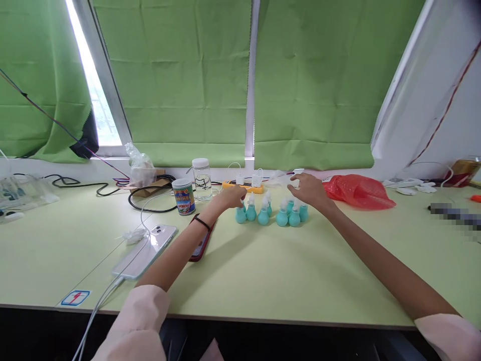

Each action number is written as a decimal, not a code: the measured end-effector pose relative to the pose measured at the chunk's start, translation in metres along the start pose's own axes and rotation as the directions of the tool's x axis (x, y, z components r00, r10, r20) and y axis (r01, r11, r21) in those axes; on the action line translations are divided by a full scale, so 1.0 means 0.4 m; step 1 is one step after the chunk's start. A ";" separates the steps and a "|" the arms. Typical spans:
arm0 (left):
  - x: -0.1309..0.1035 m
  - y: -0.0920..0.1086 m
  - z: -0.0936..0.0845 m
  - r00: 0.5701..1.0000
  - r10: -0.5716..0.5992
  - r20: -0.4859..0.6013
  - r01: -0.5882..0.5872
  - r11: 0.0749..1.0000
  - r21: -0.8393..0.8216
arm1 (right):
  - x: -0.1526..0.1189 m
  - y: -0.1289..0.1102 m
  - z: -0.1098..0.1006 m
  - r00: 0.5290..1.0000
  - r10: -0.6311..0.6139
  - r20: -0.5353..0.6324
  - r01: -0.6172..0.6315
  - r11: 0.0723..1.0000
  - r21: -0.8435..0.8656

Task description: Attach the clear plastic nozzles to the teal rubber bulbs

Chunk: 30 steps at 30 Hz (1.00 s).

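Several small teal bulb-shaped bottles with whitish tops stand upright in a loose cluster on the pale green table. My left hand is at the cluster's left end, its fingers closed at the top of the leftmost bottle. Over the right part of the cluster, my right hand hovers with thumb and fingers apart, above and behind the bottles there. Nothing shows between its fingers.
Behind the bottles lies an orange power strip with white plugs. A labelled can and a clear jar stand left. Two phones, one white and one dark red, lie near my left forearm. A red plastic bag sits right.
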<state>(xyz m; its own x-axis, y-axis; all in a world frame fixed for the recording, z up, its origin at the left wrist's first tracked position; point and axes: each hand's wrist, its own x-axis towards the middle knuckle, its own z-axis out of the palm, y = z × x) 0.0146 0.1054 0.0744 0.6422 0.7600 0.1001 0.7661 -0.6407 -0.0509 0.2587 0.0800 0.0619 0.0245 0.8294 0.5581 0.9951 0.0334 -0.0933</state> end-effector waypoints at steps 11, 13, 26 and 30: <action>-0.167 0.116 -0.003 0.959 0.112 -0.261 -0.231 0.843 -0.485 | -0.260 -0.129 -0.020 0.939 -0.337 -0.068 0.302 0.712 0.634; -0.188 0.145 0.051 0.944 0.012 -0.330 -0.222 0.762 -0.608 | -0.293 -0.153 0.010 0.923 -0.384 0.002 0.277 0.670 0.689; -0.193 0.166 0.216 0.999 -0.006 -0.036 -0.031 0.413 -0.910 | -0.340 -0.164 0.075 0.841 -0.542 0.012 0.449 0.710 0.542; -0.186 0.159 0.222 0.997 -0.020 0.074 0.077 0.253 -0.964 | -0.343 -0.167 0.075 0.845 -0.534 -0.022 0.449 0.687 0.572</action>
<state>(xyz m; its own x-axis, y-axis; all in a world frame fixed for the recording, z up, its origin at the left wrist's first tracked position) 0.0177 0.0179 -0.0246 0.6270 0.7786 0.0269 0.2187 -0.2091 0.9531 0.1859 -0.0193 -0.0332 -0.5086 0.6709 0.5396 0.6393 0.7141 -0.2852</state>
